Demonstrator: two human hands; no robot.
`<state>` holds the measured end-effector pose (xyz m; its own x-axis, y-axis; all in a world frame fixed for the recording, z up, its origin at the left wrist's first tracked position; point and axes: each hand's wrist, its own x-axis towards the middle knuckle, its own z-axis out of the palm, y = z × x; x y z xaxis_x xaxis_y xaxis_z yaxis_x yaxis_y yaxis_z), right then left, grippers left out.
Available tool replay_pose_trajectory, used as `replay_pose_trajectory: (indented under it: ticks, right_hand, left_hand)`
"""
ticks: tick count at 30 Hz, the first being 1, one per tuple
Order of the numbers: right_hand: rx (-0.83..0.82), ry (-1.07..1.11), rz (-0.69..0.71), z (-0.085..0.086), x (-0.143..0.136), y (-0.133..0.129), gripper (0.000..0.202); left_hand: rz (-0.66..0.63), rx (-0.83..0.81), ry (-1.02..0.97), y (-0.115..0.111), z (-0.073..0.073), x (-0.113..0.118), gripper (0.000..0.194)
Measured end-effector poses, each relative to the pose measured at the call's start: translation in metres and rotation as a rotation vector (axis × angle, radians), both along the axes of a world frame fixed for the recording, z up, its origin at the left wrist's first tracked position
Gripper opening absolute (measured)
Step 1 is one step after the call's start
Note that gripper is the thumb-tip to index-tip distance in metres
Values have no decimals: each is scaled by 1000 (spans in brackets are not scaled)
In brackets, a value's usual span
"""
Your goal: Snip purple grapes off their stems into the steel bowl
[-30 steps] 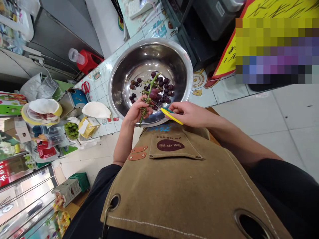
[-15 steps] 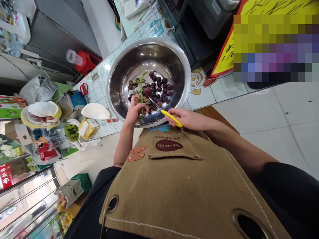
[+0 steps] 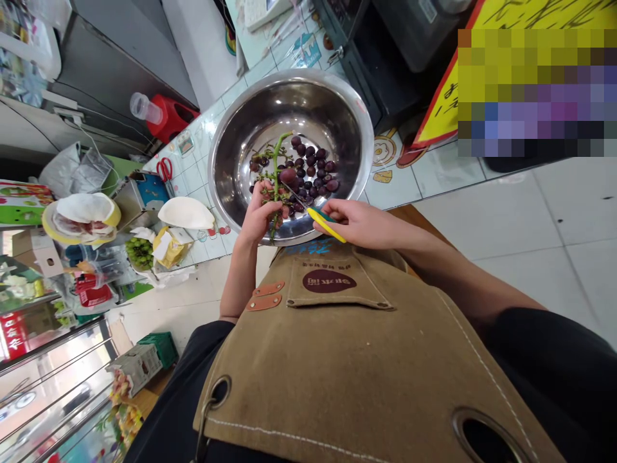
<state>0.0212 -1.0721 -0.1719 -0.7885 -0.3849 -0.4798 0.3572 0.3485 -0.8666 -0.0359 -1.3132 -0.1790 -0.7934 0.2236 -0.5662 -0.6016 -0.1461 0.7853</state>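
Scissors angled in toward the grape stem, tips just under a large grape.
The left hand pinched the stem, which stood up beyond it over the basin; the right hand curled around the handles. Over the last half second the tips had edged toward the stem and the teal handle had come into view, suggesting a cut was being lined up. Dark grapes lay beyond the right hand.

Red jug and red-handled scissors at ten o'clock, white curved piece, green grapes and yellow packet at nine, green crate at eight, red-edged yellow sign between one and two.
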Motion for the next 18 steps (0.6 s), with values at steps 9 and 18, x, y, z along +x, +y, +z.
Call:
replay_pose_trajectory:
  ticks: [9, 18]
  right_hand:
    - [72, 80, 83, -2, -10, 15, 66]
    - [-46, -15, 75, -16, -11, 17, 63]
  left_hand:
    - [-119, -40, 16, -17, 5, -8, 46]
    - [-138, -93, 13, -12, 9, -9, 44]
